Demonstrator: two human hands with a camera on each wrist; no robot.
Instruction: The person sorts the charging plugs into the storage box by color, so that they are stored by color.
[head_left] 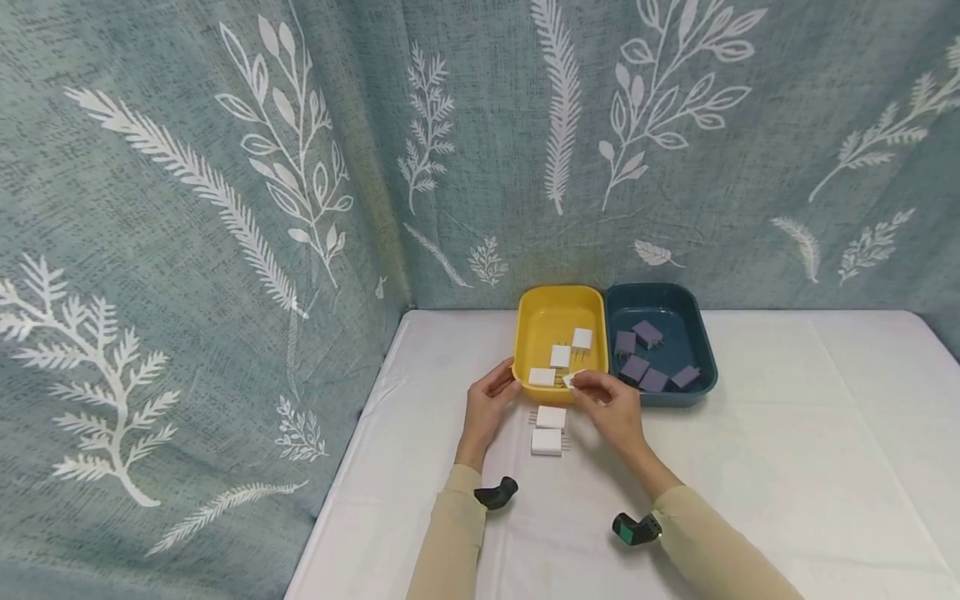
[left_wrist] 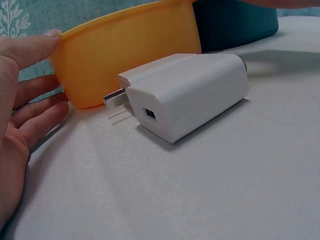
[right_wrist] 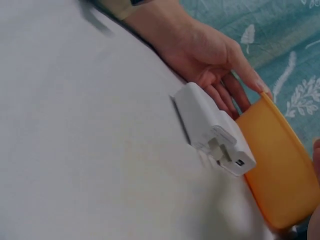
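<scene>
My left hand (head_left: 487, 406) is at the front left corner of a yellow bin (head_left: 531, 312). Its thumb touches the rim and its fairly straight fingers lie against the outer wall. Over that bin's front right corner, my right hand (head_left: 613, 412) pinches a white plug charger (head_left: 571, 379), mostly hidden by the fingers. Inside the bin lie more white chargers (head_left: 581, 338). On the cloth in front are two others, a nearer charger (head_left: 547, 442) and a farther charger (head_left: 552, 417), side by side. In the left wrist view, the nearer charger (left_wrist: 195, 95) shows a small port.
A dark blue bin (head_left: 705, 350) stands against the yellow one's right side, with several purple-grey plug chargers (head_left: 634, 367) in it. White cloth (head_left: 810, 433) covers the table. Behind and to the left hangs a leaf-patterned curtain (head_left: 480, 167), close to the bins' back edges.
</scene>
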